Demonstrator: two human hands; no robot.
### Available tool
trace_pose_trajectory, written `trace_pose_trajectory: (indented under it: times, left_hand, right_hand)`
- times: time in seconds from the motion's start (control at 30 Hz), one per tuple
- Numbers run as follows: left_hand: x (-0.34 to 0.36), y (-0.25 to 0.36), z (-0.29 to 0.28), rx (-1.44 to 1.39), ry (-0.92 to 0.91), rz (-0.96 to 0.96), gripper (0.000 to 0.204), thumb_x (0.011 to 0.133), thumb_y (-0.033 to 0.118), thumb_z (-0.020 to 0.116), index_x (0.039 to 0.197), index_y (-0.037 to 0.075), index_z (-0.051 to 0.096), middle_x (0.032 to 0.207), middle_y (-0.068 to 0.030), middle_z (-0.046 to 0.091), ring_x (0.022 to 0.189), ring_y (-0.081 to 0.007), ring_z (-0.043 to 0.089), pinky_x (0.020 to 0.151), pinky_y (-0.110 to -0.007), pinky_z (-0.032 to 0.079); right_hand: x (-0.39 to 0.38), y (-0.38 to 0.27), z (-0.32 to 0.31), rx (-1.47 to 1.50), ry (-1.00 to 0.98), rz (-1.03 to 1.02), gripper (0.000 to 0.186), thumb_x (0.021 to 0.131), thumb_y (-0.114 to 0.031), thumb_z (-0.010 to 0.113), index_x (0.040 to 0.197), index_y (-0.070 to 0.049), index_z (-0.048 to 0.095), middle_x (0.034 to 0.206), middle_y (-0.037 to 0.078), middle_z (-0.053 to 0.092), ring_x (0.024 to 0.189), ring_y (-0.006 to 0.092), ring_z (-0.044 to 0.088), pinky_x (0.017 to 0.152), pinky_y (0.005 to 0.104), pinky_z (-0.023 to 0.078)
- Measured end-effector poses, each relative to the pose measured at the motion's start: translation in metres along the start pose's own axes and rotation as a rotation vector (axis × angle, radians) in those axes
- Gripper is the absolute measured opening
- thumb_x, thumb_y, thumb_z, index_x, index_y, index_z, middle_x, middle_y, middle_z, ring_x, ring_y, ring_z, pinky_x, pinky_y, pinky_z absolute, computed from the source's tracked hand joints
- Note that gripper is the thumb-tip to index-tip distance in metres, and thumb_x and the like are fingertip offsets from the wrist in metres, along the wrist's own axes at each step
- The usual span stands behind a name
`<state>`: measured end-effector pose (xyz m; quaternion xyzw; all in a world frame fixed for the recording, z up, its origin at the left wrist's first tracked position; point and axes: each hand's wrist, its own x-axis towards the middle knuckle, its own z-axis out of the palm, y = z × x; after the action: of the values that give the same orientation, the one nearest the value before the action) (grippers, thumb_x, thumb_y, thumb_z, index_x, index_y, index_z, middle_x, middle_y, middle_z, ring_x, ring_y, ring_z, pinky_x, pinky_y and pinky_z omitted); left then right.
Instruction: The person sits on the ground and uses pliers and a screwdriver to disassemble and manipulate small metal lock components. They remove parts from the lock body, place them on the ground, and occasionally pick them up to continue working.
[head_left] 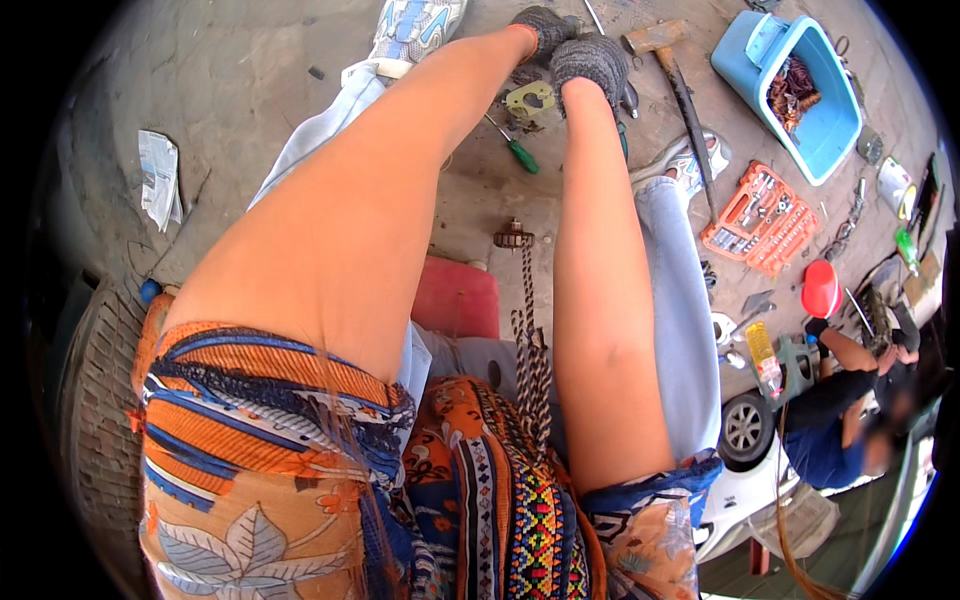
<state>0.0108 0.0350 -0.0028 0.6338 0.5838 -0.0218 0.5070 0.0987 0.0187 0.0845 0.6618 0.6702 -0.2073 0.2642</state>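
Observation:
Both my arms reach to the top of the head view, in dark grey knit gloves. My left hand (545, 34) is curled close to the ground, its fingertips hidden. Beside it and a little nearer, my right hand (592, 66) shows its back, fingers bent round something I cannot make out. A flat yellowish metal plate with a cut-out (530, 98) lies just below the gloves. Closer to me rests a screwdriver with a green handle (522, 155). Right of my right hand is a hammer (685, 95) with a long dark handle, its head pointing away from me.
A blue plastic bin (815, 155) holding copper-coloured wire stands at right. Nearer lie an orange socket set case (762, 220) and a red bowl (821, 288). Another person (825, 455) works at far right, near a car wheel (747, 430). Folded paper (158, 180) lies left.

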Motion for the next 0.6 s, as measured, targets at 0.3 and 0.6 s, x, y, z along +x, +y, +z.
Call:
trace_pose_trajectory:
  times: [0.3,0.6]
  left_hand:
    - [-0.023,0.003,-0.011,-0.649,-0.072,-0.185,0.037,0.088,0.032,0.057,0.109,0.001,0.064,0.095,-0.0167,0.068,0.081,-0.0267,0.067,0.072,-0.036,0.054]
    - [-0.102,0.007,-0.106,-0.724,-0.35,0.014,0.032,0.087,0.035,0.061,0.088,0.003,0.066,0.073,-0.009,0.067,0.062,-0.0185,0.066,0.054,-0.029,0.054]
  right_hand:
    - [0.021,0.031,-0.033,-0.068,-0.163,-0.275,0.036,0.086,-0.032,0.053,0.111,-0.009,0.065,0.115,0.019,0.061,0.108,0.0323,0.058,0.091,0.0402,0.047]
    - [-0.006,0.027,-0.168,0.348,-0.024,-0.419,0.036,0.069,-0.03,0.077,0.094,-0.007,0.066,0.091,0.017,0.067,0.085,0.0298,0.065,0.078,0.0381,0.05]
